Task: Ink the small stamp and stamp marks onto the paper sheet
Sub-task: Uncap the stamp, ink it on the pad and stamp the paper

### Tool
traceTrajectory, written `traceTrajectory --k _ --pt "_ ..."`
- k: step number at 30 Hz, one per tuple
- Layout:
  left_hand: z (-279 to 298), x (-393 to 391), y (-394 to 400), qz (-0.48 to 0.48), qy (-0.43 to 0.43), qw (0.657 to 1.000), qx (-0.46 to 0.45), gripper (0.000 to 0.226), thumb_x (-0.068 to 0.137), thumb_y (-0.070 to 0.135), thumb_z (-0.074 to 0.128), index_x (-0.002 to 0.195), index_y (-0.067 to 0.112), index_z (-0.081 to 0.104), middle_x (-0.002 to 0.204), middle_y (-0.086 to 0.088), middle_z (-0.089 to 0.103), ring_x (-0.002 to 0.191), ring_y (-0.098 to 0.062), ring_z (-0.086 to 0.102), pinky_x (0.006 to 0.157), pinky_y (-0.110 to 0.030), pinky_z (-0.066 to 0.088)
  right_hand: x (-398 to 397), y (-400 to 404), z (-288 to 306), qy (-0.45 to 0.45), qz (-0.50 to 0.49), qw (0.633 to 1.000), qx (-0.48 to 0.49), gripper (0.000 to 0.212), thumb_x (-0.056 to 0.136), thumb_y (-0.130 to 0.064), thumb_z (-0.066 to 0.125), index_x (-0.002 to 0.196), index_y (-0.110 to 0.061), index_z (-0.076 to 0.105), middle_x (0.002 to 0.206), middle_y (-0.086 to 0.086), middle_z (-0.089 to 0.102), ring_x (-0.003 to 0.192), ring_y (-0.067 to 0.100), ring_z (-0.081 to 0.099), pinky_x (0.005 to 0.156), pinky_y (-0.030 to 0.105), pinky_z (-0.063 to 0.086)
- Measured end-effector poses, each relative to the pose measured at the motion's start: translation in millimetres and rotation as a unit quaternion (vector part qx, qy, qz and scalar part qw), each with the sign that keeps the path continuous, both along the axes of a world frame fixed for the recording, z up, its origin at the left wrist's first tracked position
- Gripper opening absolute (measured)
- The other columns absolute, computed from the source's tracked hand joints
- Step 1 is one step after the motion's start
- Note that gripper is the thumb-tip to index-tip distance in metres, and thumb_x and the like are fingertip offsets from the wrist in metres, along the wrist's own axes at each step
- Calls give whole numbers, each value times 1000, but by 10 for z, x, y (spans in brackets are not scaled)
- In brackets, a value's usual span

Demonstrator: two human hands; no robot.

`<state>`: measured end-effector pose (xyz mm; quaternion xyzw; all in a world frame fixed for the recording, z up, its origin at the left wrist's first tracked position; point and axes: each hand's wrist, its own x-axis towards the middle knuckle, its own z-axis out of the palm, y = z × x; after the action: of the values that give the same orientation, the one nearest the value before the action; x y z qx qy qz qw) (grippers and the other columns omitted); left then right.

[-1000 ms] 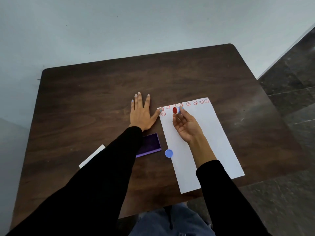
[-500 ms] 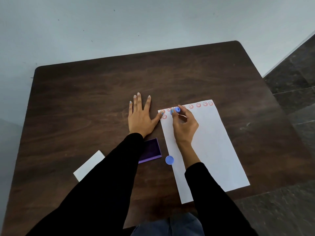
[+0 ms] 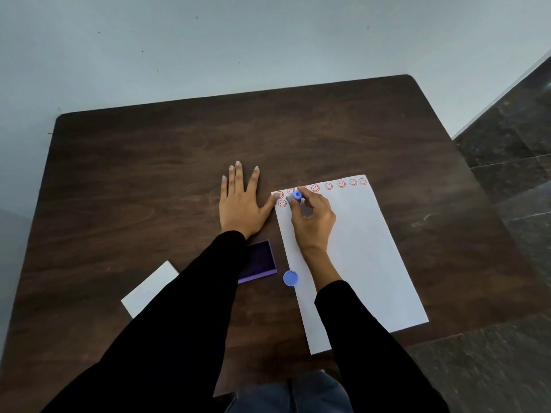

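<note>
A white paper sheet (image 3: 363, 251) lies on the dark wooden table (image 3: 149, 174), with a row of red smiley marks along its far edge and one more below at the left. My right hand (image 3: 313, 219) pinches a small blue stamp (image 3: 296, 195) and holds it face down on the sheet, in the second row beside that lone mark. My left hand (image 3: 240, 204) lies flat on the table, fingers spread, its thumb tip resting on the sheet's far left corner. A purple ink pad (image 3: 259, 262) sits near my left sleeve, partly hidden by it.
A round blue cap (image 3: 290, 278) lies at the sheet's left edge, close to the ink pad. A white card or lid (image 3: 149, 289) lies at the near left, partly under my left arm. The table ends near the sheet's bottom edge; dark floor tiles show on the right.
My right hand turned the stamp from red face up to face down and lowered it onto the sheet. My left hand stayed flat in place. The camera view shifted slightly.
</note>
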<state>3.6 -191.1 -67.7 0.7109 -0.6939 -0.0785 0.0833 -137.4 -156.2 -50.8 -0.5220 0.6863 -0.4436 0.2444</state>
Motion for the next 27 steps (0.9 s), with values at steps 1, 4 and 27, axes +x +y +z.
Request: traceTrajectory --k 1,4,27 --pt "0 2 -2 0 -1 1000 2 76 87 66 28 150 25 14 160 -14 2 148 -27 -1 120 -41 1 2 0 0 3 0 1000 -1 32 81 -20 70 111 -8 65 111 14 68 100 24 62 88 32 49" --pt "-2 -1 -4 -1 -3 1000 5 75 88 65 27 150 25 14 160 -14 1 148 -27 -1 120 -41 1 4 1 -4 8 0 1000 -5 32 81 -19 70 111 -7 65 110 14 68 99 25 62 87 36 51" --pt "-8 8 11 -2 6 1000 -5 74 89 63 32 150 24 16 160 -15 3 148 -27 1 120 -42 1 44 -44 10 41 -2 999 -5 29 77 -16 74 103 -4 67 101 13 70 95 26 58 80 35 50"
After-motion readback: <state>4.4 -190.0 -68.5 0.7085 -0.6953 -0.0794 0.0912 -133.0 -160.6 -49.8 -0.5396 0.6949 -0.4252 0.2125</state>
